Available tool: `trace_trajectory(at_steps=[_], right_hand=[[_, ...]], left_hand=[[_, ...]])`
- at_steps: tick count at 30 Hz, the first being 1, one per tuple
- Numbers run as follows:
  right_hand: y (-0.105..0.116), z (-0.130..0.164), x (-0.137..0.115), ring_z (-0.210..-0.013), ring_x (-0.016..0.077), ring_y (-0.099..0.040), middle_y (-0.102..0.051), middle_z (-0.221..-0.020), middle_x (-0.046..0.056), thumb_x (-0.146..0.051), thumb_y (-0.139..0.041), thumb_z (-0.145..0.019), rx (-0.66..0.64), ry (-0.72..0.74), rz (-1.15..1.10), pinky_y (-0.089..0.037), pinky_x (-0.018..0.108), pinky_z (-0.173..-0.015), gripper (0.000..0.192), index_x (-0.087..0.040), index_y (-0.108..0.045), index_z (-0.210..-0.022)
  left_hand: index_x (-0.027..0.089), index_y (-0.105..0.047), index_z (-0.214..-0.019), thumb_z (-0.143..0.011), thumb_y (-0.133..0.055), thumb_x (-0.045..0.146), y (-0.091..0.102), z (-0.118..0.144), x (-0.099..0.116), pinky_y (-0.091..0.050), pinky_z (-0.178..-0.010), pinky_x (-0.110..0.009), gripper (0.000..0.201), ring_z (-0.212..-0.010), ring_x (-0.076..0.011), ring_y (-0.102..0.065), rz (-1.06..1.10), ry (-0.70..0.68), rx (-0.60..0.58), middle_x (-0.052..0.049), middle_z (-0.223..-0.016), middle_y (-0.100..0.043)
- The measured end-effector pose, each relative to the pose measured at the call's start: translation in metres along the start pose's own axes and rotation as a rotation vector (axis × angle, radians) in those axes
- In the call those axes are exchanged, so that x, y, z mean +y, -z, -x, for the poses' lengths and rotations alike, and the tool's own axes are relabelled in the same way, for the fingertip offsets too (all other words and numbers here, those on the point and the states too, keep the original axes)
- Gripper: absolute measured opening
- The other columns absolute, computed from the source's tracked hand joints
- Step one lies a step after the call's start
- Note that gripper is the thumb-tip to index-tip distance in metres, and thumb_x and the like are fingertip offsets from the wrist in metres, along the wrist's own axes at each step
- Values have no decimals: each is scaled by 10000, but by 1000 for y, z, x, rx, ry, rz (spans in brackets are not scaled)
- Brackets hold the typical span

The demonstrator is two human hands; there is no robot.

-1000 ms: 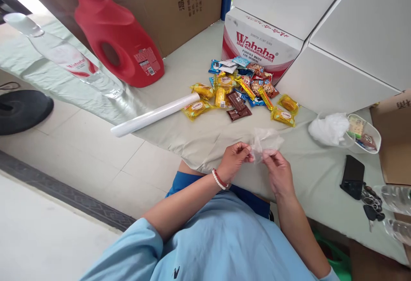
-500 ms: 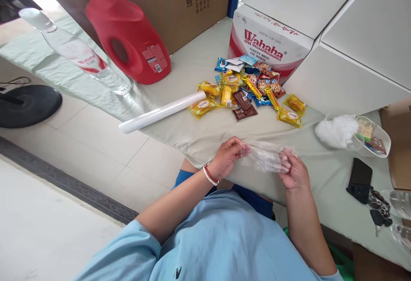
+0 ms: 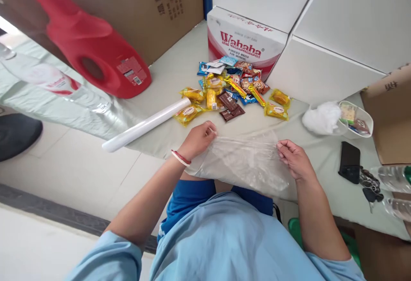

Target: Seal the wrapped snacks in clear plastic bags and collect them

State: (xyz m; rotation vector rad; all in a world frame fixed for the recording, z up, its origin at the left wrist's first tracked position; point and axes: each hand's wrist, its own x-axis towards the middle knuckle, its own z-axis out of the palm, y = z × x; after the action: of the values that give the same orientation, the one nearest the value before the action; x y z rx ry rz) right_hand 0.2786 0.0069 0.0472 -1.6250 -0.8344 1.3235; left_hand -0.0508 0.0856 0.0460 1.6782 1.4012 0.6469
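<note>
A clear plastic bag (image 3: 247,156) is stretched between my two hands at the front edge of the table. My left hand (image 3: 199,139) pinches its upper left corner, and my right hand (image 3: 293,157) pinches the right side. The film hangs down in loose wrinkles toward my lap. Just beyond it lies a pile of wrapped snacks: yellow-wrapped cakes (image 3: 189,113), brown sachets (image 3: 229,106), blue packets (image 3: 248,99) and cookie packets (image 3: 253,85). A white plastic roll (image 3: 146,124) lies slantwise to the left of the pile.
Behind the snacks stands a Wahaha carton (image 3: 247,37). On the left are a red jug (image 3: 105,58) and a water bottle (image 3: 61,82). To the right sit a white container (image 3: 366,120) with crumpled white plastic (image 3: 323,118), a black phone (image 3: 349,161) and keys (image 3: 370,186).
My hands have moved apart, and the bunched bag is now spread out wide between them. The camera view has shifted, so the table things appear farther left.
</note>
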Motion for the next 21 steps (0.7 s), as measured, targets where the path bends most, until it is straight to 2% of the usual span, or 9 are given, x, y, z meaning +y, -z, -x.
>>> trace_trajectory(at_steps=[2,3,4,6,8,12,14,18,21], right_hand=[[-10,-3,3,-433,46,-324,-492,-579,-77,-605,-886,-635,41,12,-35,-197,183,-388,512,-211,-630,-838],[-17,-4,5,-437,53,-333,-488,-577,-78,-603,-880,-633,58,17,-53,-207,187,-391,508,-215,-621,-832],[-23,-5,8,-443,59,-340,-484,-574,-78,-601,-874,-631,67,20,-70,-218,192,-395,503,-217,-615,-827],[-34,-6,13,-450,65,-345,-475,-570,-80,-601,-860,-632,77,25,-101,-228,198,-401,495,-219,-607,-819],[-38,-8,18,-447,65,-336,-473,-572,-81,-604,-845,-641,80,27,-115,-219,203,-401,489,-220,-602,-821],[-24,-18,20,-437,66,-330,-477,-578,-81,-594,-836,-638,84,10,-75,-199,211,-397,486,-219,-598,-834],[-10,-26,18,-432,67,-326,-472,-568,-82,-584,-846,-625,75,-7,-33,-188,215,-397,491,-216,-597,-833],[15,-49,15,-434,69,-315,-458,-566,-81,-568,-832,-641,67,-18,53,-194,222,-409,473,-215,-588,-840],[25,-61,15,-470,96,-376,-500,-615,-50,-530,-745,-753,86,23,230,-297,243,-443,365,-214,-600,-867]], left_hand=[[168,-640,-1057,-917,-588,320,-9,6,6,-534,-834,-392,213,-882,-220,-619,-171,-166,321,-78,-981,-646],[161,-633,-1137,-957,-565,340,-17,13,9,-526,-921,-430,264,-1006,-248,-631,-207,-295,389,-122,-1099,-655],[169,-619,-1216,-993,-553,385,-28,21,12,-503,-1002,-456,318,-1127,-268,-621,-234,-447,360,-144,-1187,-655],[214,-575,-1359,-977,-597,556,-51,39,12,-431,-1132,-496,513,-1266,-289,-587,-289,-763,113,-158,-1333,-637],[216,-528,-1447,-917,-619,687,-70,51,6,-344,-1214,-550,715,-1340,-319,-558,-357,-900,-121,-186,-1435,-599],[207,-662,-1257,-1048,-493,339,-77,51,-18,-316,-1227,-575,299,-1291,-274,-616,-460,-820,-285,-140,-1273,-718],[227,-701,-1129,-1031,-446,184,-64,44,-27,-342,-1221,-544,276,-1282,-237,-632,-422,-813,-307,-84,-1176,-764],[234,-722,-1031,-973,-493,145,-24,34,-32,-438,-1157,-498,253,-1374,-252,-580,-379,-828,-334,-68,-1262,-757],[241,-714,-1150,-945,-499,148,-3,36,-32,-441,-1154,-512,311,-1373,-263,-586,-421,-775,-368,-69,-1377,-710]])
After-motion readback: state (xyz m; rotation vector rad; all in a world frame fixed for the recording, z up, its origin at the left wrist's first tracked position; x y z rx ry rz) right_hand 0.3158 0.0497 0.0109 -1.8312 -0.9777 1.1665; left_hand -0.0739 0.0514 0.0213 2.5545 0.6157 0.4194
